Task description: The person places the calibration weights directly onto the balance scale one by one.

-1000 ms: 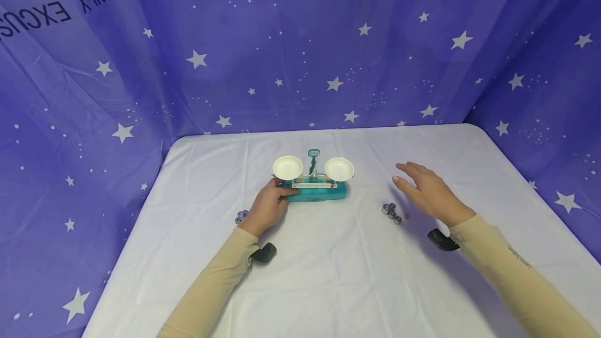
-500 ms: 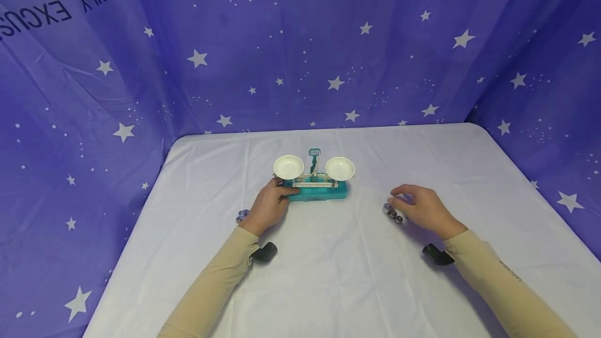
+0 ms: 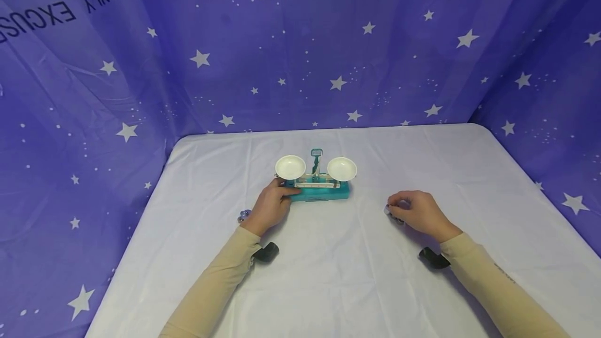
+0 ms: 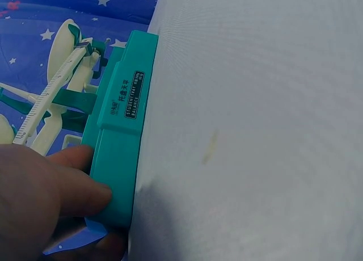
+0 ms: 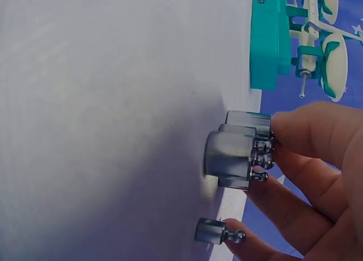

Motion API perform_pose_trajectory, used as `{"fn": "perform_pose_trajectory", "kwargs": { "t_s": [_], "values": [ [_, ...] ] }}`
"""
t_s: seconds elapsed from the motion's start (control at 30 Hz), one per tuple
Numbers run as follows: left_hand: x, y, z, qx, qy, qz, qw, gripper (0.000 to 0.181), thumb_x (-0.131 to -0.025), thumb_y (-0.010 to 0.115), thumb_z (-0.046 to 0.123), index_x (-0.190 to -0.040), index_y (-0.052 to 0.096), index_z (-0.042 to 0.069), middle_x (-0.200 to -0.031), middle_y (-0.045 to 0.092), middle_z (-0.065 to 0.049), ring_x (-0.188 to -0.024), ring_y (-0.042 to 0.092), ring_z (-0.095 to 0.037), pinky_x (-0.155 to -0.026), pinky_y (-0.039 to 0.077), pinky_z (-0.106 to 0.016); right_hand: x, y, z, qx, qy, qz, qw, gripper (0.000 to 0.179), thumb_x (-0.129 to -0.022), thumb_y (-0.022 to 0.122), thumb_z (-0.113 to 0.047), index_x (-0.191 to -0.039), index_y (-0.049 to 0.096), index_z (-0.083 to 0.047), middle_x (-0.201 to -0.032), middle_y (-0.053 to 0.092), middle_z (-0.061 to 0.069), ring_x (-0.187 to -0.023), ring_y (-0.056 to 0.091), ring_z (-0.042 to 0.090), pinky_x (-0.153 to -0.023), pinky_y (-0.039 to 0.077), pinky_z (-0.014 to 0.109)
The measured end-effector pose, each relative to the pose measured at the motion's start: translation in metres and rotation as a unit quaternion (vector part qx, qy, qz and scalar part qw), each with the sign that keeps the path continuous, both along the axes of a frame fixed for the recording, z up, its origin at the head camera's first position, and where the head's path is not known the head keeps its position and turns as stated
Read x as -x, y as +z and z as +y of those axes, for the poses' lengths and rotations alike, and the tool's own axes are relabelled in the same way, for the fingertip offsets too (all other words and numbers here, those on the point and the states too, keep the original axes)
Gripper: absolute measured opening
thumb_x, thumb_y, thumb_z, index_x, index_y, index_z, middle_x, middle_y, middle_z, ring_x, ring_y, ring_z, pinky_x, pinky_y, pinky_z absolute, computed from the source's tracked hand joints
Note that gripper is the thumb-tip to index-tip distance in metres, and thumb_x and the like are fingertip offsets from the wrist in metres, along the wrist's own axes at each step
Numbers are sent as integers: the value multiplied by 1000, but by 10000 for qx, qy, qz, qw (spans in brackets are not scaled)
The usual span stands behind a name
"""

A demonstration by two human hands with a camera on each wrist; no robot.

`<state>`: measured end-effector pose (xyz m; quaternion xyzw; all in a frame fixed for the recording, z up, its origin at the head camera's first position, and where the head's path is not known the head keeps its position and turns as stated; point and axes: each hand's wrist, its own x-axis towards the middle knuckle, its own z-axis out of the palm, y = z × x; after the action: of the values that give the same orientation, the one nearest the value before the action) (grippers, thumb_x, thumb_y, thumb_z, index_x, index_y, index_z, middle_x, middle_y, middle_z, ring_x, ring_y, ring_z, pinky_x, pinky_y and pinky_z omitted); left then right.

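Observation:
A teal tray balance (image 3: pixel 324 192) stands on the table with two white pans, the left pan (image 3: pixel 290 167) and the right pan (image 3: pixel 342 169); both hold nothing. My left hand (image 3: pixel 269 207) grips the left end of its base, thumb on the front face in the left wrist view. To the right of the balance, my right hand (image 3: pixel 422 215) is at a cluster of metal weights (image 5: pixel 228 153). Its thumb and forefinger pinch the knob of the farthest weight (image 5: pixel 247 121), partly hidden by the thumb. A smaller weight (image 5: pixel 210 231) stands apart, near the other fingers.
Several small shiny pieces (image 3: pixel 243 216) lie on the white tablecloth (image 3: pixel 328 275), left of my left wrist. A purple star-printed curtain (image 3: pixel 263 56) encloses the table's back and sides. Black wrist devices hang under both wrists.
My right hand has come down and left onto the weights, its fingers drawing together from spread to a pinch. My left hand stays on the balance base.

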<state>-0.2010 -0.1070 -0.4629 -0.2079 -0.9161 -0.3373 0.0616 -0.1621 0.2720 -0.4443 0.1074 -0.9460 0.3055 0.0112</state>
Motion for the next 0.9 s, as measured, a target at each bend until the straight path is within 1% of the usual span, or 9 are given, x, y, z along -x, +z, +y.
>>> {"fn": "perform_pose_trajectory", "kwargs": {
  "t_s": [0.27,0.33,0.43,0.5,0.67,0.8,0.9],
  "values": [
    [-1,1,0,-52,12,-9,10000,37,-88,56,-8,-112,80,8,-141,58,-23,-134,56,-39,-113,46,-49,0,-3,-1,-4,-12,174,9998,10,-88,75,-10,-96,81,-12,-103,79,10,-105,72,34,-92,53,49],
    [-1,1,0,-46,16,0,10000,37,-88,56,-8,-112,80,8,-141,58,-23,-134,56,-39,-113,46,-49,0,-3,-2,3,-8,221,9998,10,-88,76,-10,-96,81,-12,-102,79,9,-103,72,31,-90,53,46],
    [-1,0,1,-44,23,10,10000,37,-88,56,-9,-112,80,8,-141,59,-23,-134,56,-39,-113,46,-49,0,-4,-1,-18,-4,270,9996,10,-87,77,-11,-95,81,-13,-101,80,9,-95,70,25,-84,52,38],
    [0,0,1,-62,29,4,10000,38,-88,56,-9,-112,80,8,-140,59,-23,-133,57,-38,-113,47,-49,1,-4,-1,-27,-7,287,9996,9,-87,77,-11,-95,81,-13,-100,80,8,-93,69,23,-82,51,35],
    [0,-2,1,-123,32,9,9999,37,-89,56,-9,-111,80,8,-139,60,-23,-132,57,-38,-112,47,-49,1,-2,-1,-21,-62,285,9996,9,-86,76,-11,-94,81,-12,-99,80,9,-96,70,25,-84,52,37],
    [0,-2,1,-157,42,17,9999,37,-88,56,-9,-110,80,8,-138,60,-23,-132,58,-38,-111,48,-49,2,2,-2,97,-97,223,9997,9,-87,75,-9,-95,81,-10,-98,79,9,-97,71,27,-88,54,43],
    [0,-1,1,-123,40,38,9999,37,-88,56,-9,-111,80,8,-139,60,-23,-132,57,-38,-112,47,-49,3,6,-3,205,-93,203,9995,10,-88,74,-9,-96,80,-9,-99,79,11,-101,73,33,-90,55,51]
  ]
}}
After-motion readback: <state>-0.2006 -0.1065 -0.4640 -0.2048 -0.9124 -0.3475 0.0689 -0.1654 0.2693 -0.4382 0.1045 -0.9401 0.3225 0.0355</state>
